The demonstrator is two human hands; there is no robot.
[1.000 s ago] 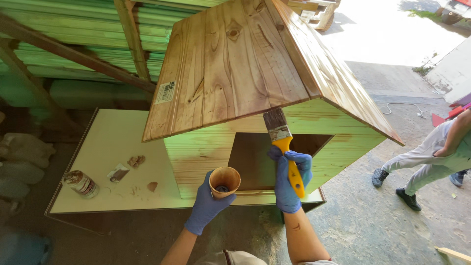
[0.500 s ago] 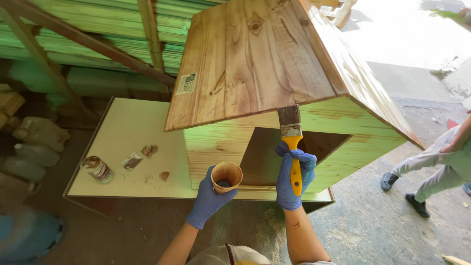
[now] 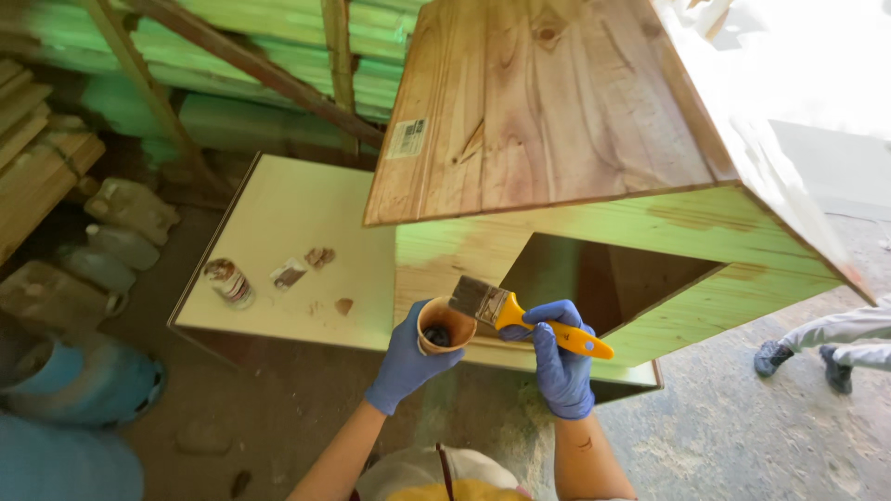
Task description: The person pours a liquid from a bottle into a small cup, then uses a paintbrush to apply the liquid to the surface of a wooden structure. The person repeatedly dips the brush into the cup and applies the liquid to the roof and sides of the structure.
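Both my hands wear blue gloves. My left hand [image 3: 408,357] grips a small brown paper cup [image 3: 444,325] with dark stain inside. My right hand [image 3: 560,357] holds a paintbrush [image 3: 515,314] by its yellow handle, the bristles tilted down over the cup's rim. Just beyond stands a wooden doghouse [image 3: 557,148] with a stained plank roof and a pale front wall that has a dark rectangular opening [image 3: 603,278]. Brown stain streaks mark the wall near the roof edge.
The doghouse sits on a pale board table [image 3: 297,232] with a stained bottle [image 3: 227,281] and small scraps on it. Stacked green-tinted planks [image 3: 232,56] lie behind. Blue containers [image 3: 83,390] stand at the lower left. Another person's legs and shoes [image 3: 826,348] are at the right.
The brush has come down from the front wall above the opening and now tilts onto the cup. The view has swung, shifting everything rightward.
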